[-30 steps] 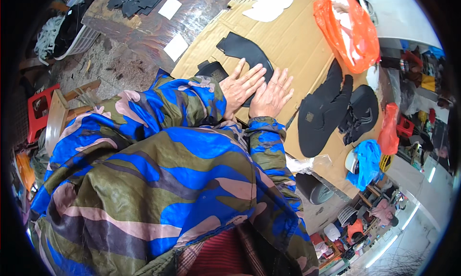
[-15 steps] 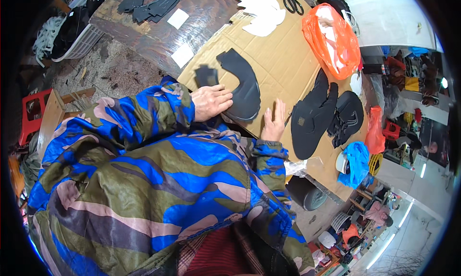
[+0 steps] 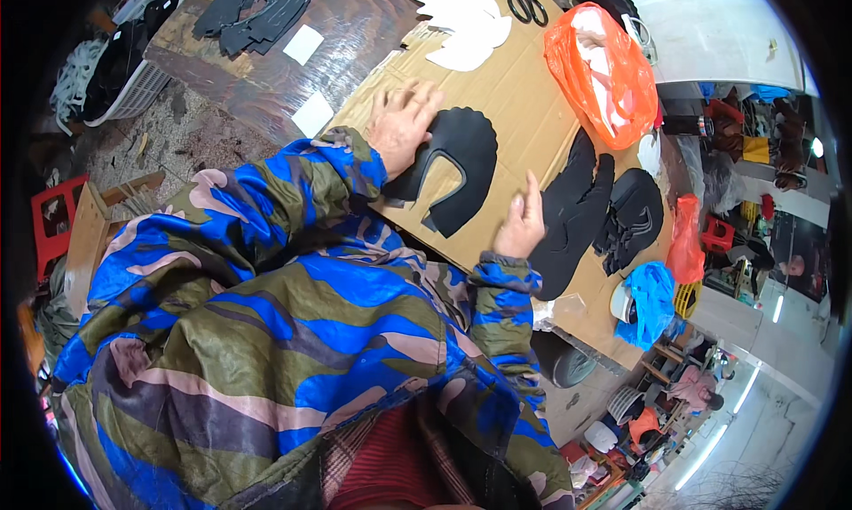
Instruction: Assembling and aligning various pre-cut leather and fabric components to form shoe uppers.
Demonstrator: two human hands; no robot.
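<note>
A black U-shaped piece of sheet material (image 3: 479, 159) with a scalloped outer edge lies flat on the cardboard (image 3: 510, 102), its opening toward me. My left hand (image 3: 404, 126) rests at its left side, fingers spread, the fingertips past its far left edge. To the right of the piece, my right hand (image 3: 521, 226) is raised with fingers stretched out and nothing in it. Just beyond that hand lie a stack of long black cut pieces (image 3: 561, 221) and a smaller black stack (image 3: 637, 204).
White cut shapes (image 3: 470, 31), black scissors (image 3: 527, 4) and an orange plastic bag (image 3: 603, 75) lie at the far side. Two white squares (image 3: 312, 115) and black cutouts (image 3: 253, 17) are on the dark tabletop at left. A blue bag (image 3: 652, 297) sits at the right edge.
The black U-shaped piece has turned, its opening swinging from the left to face me. My left hand has moved away from me along its side; my right hand stays beside it, slightly farther right.
</note>
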